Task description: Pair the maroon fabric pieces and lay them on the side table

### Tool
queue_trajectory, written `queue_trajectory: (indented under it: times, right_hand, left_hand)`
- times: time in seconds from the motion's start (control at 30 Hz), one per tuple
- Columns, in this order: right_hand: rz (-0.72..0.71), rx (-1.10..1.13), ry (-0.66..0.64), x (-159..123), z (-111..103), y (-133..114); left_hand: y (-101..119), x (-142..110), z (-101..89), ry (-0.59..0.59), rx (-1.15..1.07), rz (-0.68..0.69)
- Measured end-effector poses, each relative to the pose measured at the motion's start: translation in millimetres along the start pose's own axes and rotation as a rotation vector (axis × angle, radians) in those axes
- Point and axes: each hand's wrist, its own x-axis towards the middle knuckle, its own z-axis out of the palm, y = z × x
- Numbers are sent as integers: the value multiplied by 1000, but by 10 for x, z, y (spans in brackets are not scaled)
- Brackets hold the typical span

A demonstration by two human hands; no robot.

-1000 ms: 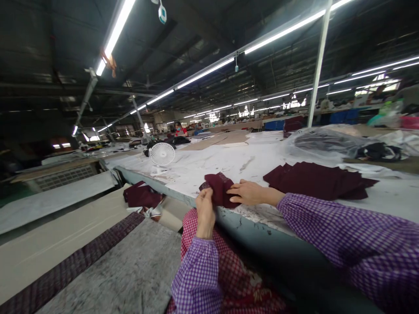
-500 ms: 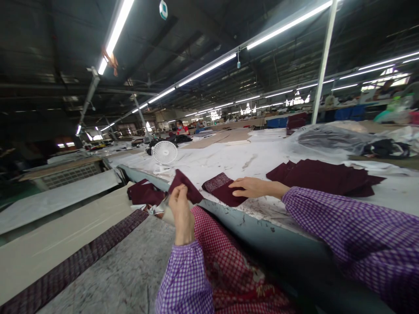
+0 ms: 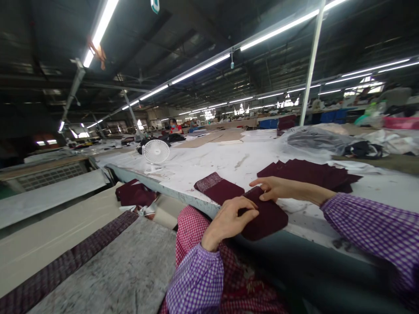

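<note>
A maroon fabric piece (image 3: pixel 266 221) with cut-off lower corners hangs partly over the table's front edge. My left hand (image 3: pixel 231 218) pinches its upper left edge between thumb and fingers. At the top edge, my right hand (image 3: pixel 283 188) grips the same piece, thumb in front. Just left of it on the white-covered table (image 3: pixel 238 157) lies a maroon stack (image 3: pixel 221 187) with a speckled greyish band at its far end. Behind my right hand spreads a fanned pile of maroon pieces (image 3: pixel 304 172).
A small white fan (image 3: pixel 156 151) stands toward the back left. More maroon cloth (image 3: pixel 137 194) lies at the lower left, near a long patterned strip (image 3: pixel 75 257). Clear plastic wrap (image 3: pixel 317 138) rests at the right. A co-worker in red (image 3: pixel 176 127) is far off.
My left hand has moved right with the maroon piece, from left of the stack to the front edge. My right hand has left the stack, moved right and taken hold of the piece.
</note>
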Motion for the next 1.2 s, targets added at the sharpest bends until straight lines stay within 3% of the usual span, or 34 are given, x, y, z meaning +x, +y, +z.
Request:
queue_trajectory:
  times: [0.1, 0.13, 0.3, 0.57, 0.73, 1.2]
  right_hand:
    - [-17, 34, 14, -23, -9, 87]
    - [-19, 34, 19, -30, -9, 101]
    - [-46, -89, 21, -41, 6, 121]
    - [-257, -801, 222, -40, -234, 246]
    - [-472, -899, 184, -12, -245, 334]
    - [-500, -1057, 196, -54, -123, 261]
  left_hand:
    - [-119, 151, 33, 224, 175, -127]
    - [-165, 221, 53, 250, 246, -168]
    - [-322, 548, 216, 101, 365, -277]
    - [-390, 582, 447, -18, 619, -179]
    - [-355, 563, 457, -34, 754, -80]
    - [-361, 553, 462, -27, 760, -22]
